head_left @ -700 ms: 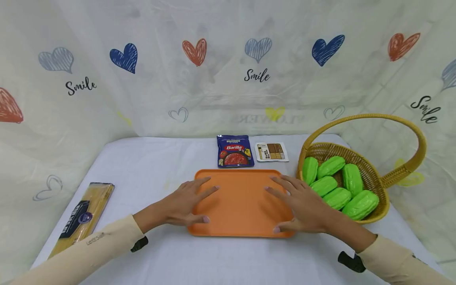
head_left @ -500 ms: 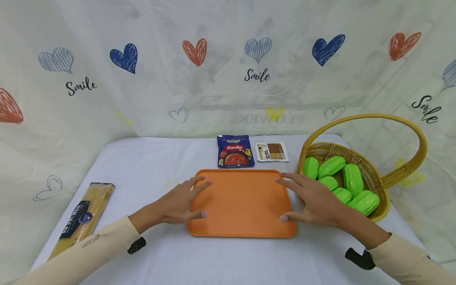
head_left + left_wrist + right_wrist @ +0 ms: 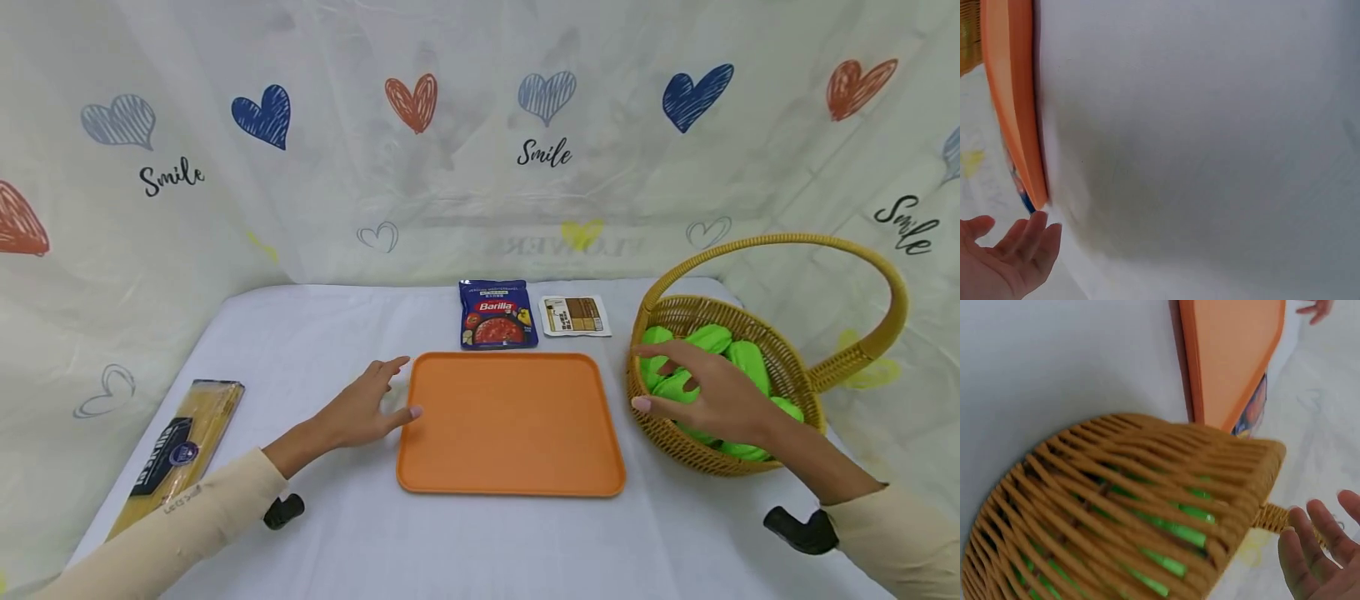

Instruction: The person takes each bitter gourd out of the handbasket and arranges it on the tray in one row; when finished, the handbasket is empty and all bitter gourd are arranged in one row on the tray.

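An orange rectangular tray (image 3: pixel 510 425) lies flat on the white-covered table. My left hand (image 3: pixel 363 408) hovers at its left edge, thumb over the rim, fingers spread and holding nothing. Over the near left side of a wicker basket (image 3: pixel 712 462) is my right hand (image 3: pixel 712 392), its fingers relaxed and apart, partly hiding several bright green wrapped oblong items (image 3: pixel 748 362) inside. In the right wrist view, the right hand (image 3: pixel 1329 550) is beyond the woven rim, with nothing in its grasp. The left wrist view shows the left hand (image 3: pixel 1013 256) just off the tray's corner.
Behind the tray lie a blue Barilla sauce pouch (image 3: pixel 498 317) and a small white-and-brown packet (image 3: pixel 575 317). A pack of spaghetti (image 3: pixel 176 450) is at the left, partly under the left sleeve. The basket's tall arched handle (image 3: pixel 787 239) rises on the right.
Both hands have moved apart from above the tray. The left hand went left to the tray's edge; the right hand moved right over the basket. The tray stays in place.
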Available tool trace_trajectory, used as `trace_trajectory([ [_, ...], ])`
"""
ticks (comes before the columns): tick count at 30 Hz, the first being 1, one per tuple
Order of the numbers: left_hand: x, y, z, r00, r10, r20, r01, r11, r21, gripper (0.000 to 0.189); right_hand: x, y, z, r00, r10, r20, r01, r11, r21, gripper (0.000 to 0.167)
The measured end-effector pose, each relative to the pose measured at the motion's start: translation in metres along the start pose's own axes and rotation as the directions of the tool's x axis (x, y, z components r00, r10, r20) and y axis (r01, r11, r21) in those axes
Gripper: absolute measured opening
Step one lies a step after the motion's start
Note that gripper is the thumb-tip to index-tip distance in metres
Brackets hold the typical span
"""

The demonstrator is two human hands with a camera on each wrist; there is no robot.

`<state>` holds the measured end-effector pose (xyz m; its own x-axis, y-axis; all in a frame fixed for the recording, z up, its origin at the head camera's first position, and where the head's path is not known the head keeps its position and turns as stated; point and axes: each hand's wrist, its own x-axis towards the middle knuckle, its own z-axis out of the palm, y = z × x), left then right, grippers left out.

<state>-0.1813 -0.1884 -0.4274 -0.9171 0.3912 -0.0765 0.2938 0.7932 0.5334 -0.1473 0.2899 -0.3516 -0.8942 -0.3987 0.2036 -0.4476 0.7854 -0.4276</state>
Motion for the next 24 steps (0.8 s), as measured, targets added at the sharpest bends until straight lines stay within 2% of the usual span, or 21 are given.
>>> trace_trajectory([
  [4, 0.003, -0.004, 0.002, 0.997, -0.071, 0.032, 0.073, 0.995, -0.061, 0.091, 0.001, 0.012, -0.007, 0.998, 0.054, 0.017, -0.055, 0.996, 0.071, 0.059],
  [8, 0.01, -0.01, 0.005, 0.983, -0.157, 0.099, 0.17, 0.977, -0.132, 0.097, 0.004, 0.021, -0.017, 0.993, 0.113, 0.042, -0.116, 0.99, 0.085, 0.056],
  [11, 0.015, -0.014, 0.007, 0.968, -0.198, 0.155, 0.232, 0.942, -0.241, 0.098, 0.007, 0.027, -0.027, 0.987, 0.143, 0.071, -0.149, 0.985, 0.092, 0.054],
  [15, 0.02, -0.013, 0.008, 0.954, -0.204, 0.218, 0.278, 0.874, -0.399, 0.095, 0.013, 0.034, -0.038, 0.977, 0.183, 0.113, -0.195, 0.974, 0.11, 0.05],
  [17, 0.021, -0.011, 0.009, 0.952, -0.199, 0.232, 0.285, 0.85, -0.443, 0.093, 0.018, 0.038, -0.042, 0.966, 0.217, 0.144, -0.234, 0.965, 0.117, 0.052],
  [20, 0.025, -0.009, 0.012, 0.95, -0.21, 0.233, 0.297, 0.84, -0.454, 0.09, 0.025, 0.045, -0.048, 0.947, 0.256, 0.194, -0.283, 0.951, 0.125, 0.057],
  [24, 0.028, -0.008, 0.016, 0.95, -0.218, 0.222, 0.297, 0.847, -0.441, 0.089, 0.032, 0.057, -0.056, 0.924, 0.28, 0.259, -0.325, 0.933, 0.151, 0.061],
])
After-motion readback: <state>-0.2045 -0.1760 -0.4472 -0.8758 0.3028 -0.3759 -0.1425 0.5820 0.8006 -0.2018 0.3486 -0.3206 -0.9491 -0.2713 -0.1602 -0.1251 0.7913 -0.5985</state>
